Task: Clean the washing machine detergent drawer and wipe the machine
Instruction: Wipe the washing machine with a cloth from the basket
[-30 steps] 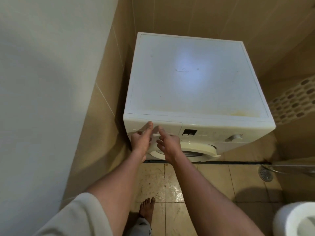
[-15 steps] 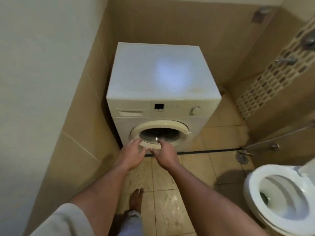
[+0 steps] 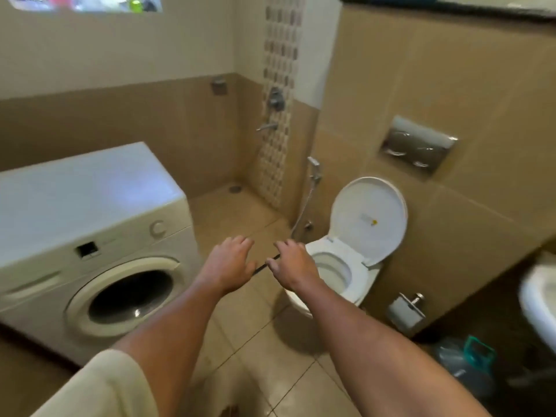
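Hands come first: I see my left hand and my right hand loose and holding nothing, out over the floor between the washing machine and the toilet. I think these 2 hands are free because I need a cloth. The detergent drawer sits pushed in, high on the machine's front, well apart from them.

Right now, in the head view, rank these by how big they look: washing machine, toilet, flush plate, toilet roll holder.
1. washing machine
2. toilet
3. flush plate
4. toilet roll holder, smallest though nearer the camera
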Available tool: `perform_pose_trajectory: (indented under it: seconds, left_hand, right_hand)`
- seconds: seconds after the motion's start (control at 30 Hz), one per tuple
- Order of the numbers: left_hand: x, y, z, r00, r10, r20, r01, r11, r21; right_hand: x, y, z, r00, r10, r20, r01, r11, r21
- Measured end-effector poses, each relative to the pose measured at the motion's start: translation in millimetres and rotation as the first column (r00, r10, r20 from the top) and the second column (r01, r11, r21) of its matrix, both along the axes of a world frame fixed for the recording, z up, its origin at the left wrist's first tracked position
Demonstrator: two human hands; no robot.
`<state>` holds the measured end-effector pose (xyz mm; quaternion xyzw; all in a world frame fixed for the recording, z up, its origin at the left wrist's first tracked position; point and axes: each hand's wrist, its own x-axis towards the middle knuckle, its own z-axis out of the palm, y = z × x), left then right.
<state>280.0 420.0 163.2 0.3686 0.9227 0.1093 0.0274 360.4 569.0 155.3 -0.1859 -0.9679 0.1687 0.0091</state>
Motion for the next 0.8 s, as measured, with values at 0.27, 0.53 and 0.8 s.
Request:
perform_pose_trajectory:
  seconds: [0.27,0.53,0.8]
  left_hand:
    - [-16.9,169.1,89.5,0.925,-0.316,-0.212,0.338,0.938,0.076]
    - [-109.9,297.7,215.1,0.749,-0.456,-0.481,0.558,0.825,0.088]
    - [-222.2,390.3,358.2,0.549,-0.412,-0.727,0.670,0.737,0.089]
  right_hand:
    - [16.6,147.0,97.7,0.960,-0.236,-0.149,0.257,0.955,0.146]
    - [-29.6,268.3,245.1,0.900,-0.312,-0.306,0.417,0.821,0.391]
    - [-122.6,345.4,372.6,0.882,-0.204,-0.426,0.436,0.698,0.568]
